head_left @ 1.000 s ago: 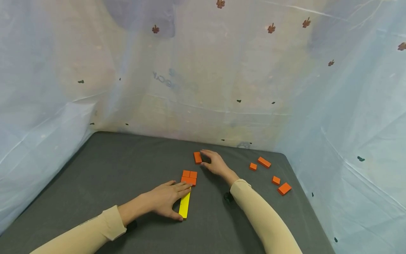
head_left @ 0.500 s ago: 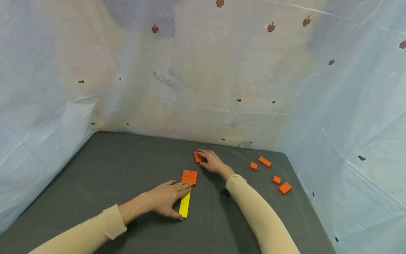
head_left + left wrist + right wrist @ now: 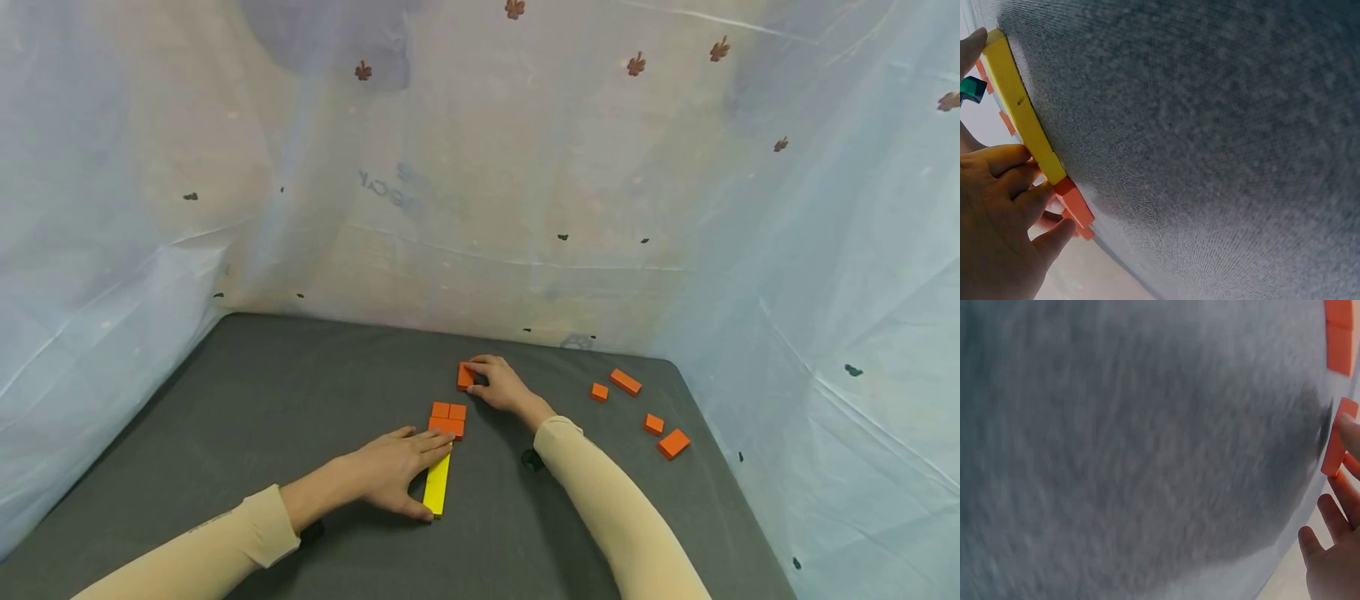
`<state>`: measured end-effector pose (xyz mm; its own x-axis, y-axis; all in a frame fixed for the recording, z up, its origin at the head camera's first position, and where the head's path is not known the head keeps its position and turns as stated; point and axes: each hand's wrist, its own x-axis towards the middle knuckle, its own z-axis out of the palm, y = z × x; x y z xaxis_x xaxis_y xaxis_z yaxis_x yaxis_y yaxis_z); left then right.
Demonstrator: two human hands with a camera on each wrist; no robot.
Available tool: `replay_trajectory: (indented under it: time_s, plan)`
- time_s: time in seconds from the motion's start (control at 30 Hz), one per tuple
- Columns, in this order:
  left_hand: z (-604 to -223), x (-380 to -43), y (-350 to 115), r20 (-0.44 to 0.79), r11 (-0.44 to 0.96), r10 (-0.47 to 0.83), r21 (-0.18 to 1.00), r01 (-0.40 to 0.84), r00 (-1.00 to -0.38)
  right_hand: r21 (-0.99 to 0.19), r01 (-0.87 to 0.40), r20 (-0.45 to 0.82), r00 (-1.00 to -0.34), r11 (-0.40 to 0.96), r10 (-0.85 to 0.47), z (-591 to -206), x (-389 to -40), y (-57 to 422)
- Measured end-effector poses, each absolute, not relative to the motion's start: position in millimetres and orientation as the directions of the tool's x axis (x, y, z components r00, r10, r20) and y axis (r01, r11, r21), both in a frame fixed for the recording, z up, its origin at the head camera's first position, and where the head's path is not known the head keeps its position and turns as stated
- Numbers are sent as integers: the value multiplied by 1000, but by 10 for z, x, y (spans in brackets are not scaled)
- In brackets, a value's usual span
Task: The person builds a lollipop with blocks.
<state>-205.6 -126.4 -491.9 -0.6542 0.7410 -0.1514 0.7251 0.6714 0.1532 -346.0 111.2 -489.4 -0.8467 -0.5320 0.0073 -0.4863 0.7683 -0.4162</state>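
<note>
My right hand (image 3: 504, 387) pinches an orange block (image 3: 464, 377) between thumb and fingers, toward the back of the table. In the right wrist view the thumb lies on one face of this block and fingertips are at its lower end. My left hand (image 3: 393, 473) is spread along a long yellow block (image 3: 437, 490), thumb at its near end and straight fingers reaching over its far end. Directly beyond the yellow block, two small orange blocks (image 3: 440, 409) sit side by side behind a wider orange block (image 3: 447, 427), which the left fingertips partly cover.
Several loose orange blocks lie on the right part of the dark table (image 3: 330, 367): a small one (image 3: 599, 392), a longer one (image 3: 626, 382), another small one (image 3: 653, 424) and a larger one (image 3: 673, 444). A pale plastic sheet (image 3: 465, 208) encloses the table's back and sides.
My right hand has moved left onto the far orange block, its fingers have come around it, and the block has turned slightly. The left hand has stayed in place.
</note>
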Motion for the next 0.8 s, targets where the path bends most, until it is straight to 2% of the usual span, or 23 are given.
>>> replay_trajectory:
  time_s: [0.17,0.43,0.8]
  plan:
    - [-4927,-2058,-1267,-152,671,741,152,726,-654,-479,-496,47,-839,725,-543,-4879,-3380,1044]
    - [-4926,-2064,-1273,-161,673,740,157,723,-653,-510,-533,88,-813,675,-575,-4875,-3263,870]
    - [-4932,-2067,-1279,-158,665,746,159,729,-646,-495,-577,71,-772,650,-632,-4927,-3156,659]
